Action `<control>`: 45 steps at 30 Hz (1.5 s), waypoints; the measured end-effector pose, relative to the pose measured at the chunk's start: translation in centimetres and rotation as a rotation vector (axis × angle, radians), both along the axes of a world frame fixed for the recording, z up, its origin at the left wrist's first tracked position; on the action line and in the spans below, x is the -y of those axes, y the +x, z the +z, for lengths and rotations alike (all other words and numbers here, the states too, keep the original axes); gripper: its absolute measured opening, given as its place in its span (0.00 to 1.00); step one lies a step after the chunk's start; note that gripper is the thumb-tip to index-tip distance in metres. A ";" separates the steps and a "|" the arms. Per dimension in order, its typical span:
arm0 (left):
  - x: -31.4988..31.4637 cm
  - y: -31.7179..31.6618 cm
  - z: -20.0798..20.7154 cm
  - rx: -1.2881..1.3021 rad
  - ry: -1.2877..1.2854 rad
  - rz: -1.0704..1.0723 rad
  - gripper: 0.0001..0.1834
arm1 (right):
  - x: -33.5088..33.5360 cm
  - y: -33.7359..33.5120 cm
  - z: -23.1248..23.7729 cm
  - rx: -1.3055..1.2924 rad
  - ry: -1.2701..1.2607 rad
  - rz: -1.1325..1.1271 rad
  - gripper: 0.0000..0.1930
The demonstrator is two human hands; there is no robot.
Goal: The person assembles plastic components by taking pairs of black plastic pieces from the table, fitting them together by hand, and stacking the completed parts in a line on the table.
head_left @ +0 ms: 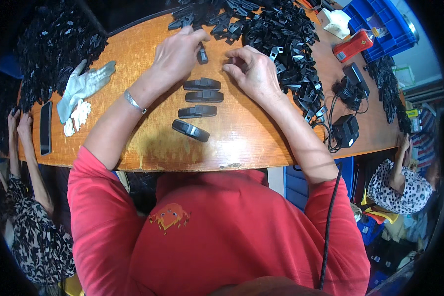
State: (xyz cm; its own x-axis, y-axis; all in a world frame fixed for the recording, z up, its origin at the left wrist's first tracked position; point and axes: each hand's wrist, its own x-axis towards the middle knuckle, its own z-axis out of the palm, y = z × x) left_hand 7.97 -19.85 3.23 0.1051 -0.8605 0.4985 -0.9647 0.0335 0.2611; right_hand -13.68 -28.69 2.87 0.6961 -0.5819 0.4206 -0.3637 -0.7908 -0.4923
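My left hand (pixel 180 52) is bent over the table by the edge of the black pile, its fingers curled down. A short black plastic part (pixel 202 54) stands out below its fingertips, pointing toward me; the thumb is hidden, and the fingers seem to grip the far end. Across a small gap, my right hand (pixel 254 71) hovers with loosely bent fingers, thumb and forefinger apart and nothing visible between them. Several finished-looking long black plastic parts (pixel 201 96) lie in a column nearer to me. The closest long part (pixel 190 130) is tilted.
Heaps of black plastic pieces (pixel 281 34) cover the far side. Left lie a glove (pixel 84 89) and a phone (pixel 46 128). Right are a cabled black box (pixel 346 130), a red container (pixel 352 45) and a blue crate (pixel 380 24). Other people sit at both sides.
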 end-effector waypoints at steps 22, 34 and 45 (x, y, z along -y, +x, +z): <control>-3.5 2.5 -0.8 -0.247 0.140 -0.150 0.11 | 1.0 3.2 0.0 -0.069 -0.104 0.095 0.14; -3.1 5.2 0.9 -0.334 0.383 -0.396 0.14 | 1.0 3.1 1.2 -0.170 0.120 0.363 0.13; 5.7 5.7 0.7 -0.243 0.211 0.441 0.19 | 4.8 12.8 -0.2 -0.109 -0.402 0.049 0.11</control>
